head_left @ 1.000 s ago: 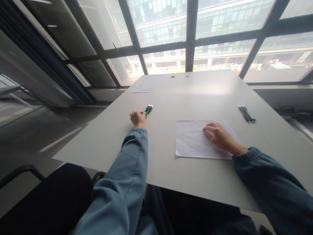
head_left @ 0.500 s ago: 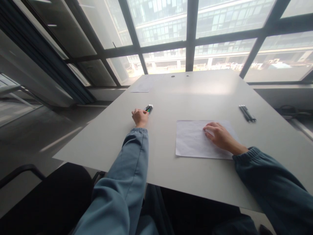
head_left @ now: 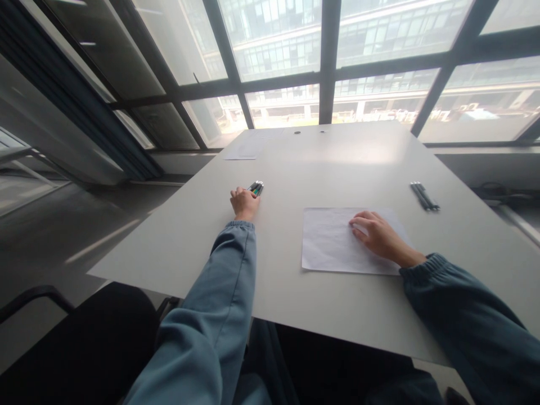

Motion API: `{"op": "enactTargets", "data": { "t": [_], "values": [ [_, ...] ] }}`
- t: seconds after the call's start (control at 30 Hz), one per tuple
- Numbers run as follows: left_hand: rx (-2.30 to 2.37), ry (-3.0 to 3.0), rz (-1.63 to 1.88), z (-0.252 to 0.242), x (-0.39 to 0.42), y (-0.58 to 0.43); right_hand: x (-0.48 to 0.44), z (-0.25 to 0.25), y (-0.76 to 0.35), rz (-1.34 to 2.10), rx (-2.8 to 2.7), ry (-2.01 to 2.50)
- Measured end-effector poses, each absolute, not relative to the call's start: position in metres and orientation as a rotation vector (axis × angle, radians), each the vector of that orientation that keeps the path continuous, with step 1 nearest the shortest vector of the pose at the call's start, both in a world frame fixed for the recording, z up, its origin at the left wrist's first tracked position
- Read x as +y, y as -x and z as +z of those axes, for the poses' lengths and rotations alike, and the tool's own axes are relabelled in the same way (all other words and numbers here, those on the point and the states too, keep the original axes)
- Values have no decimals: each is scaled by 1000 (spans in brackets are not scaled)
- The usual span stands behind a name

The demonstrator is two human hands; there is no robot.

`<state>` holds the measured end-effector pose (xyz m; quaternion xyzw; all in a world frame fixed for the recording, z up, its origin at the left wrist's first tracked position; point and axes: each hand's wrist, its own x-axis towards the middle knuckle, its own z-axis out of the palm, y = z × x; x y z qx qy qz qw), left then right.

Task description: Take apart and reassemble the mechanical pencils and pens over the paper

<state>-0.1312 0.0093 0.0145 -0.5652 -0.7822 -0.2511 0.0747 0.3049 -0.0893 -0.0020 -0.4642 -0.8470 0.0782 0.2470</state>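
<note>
My left hand (head_left: 245,203) is at a bundle of dark pens (head_left: 257,185) on the left half of the white table, its fingers curled around their near part. The pens' light tips point away from me, and a bit of green shows beside my thumb. My palm hides the rest of the bundle. On a white sheet of paper (head_left: 327,242) rests my right hand (head_left: 375,232), palm down, with the fingers loosely bent and the thumb apart. Nothing shows in that hand.
Several dark pens (head_left: 424,197) lie side by side on the right of the table (head_left: 337,180). Another paper (head_left: 244,149) lies at the far left corner. Windows (head_left: 274,101) rise behind the table. A black chair (head_left: 113,326) stands at the lower left.
My left hand has shifted slightly to the right over the pens and covers a little more of them. My right hand has stayed on the paper.
</note>
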Motion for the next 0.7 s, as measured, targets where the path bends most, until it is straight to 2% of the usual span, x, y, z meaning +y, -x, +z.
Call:
{"op": "enactTargets", "data": {
  "t": [0.3,0.5,0.7],
  "values": [
    [-2302,1758,-871,21,11,121,-89,-1,-304,211,-2319,1282],
    [-2302,1931,-1236,24,3,89,-89,-2,-304,214,-2320,1283],
    [-2257,2273,-1761,21,-20,35,-88,-2,-300,217,-2285,1243]
  ]
}}
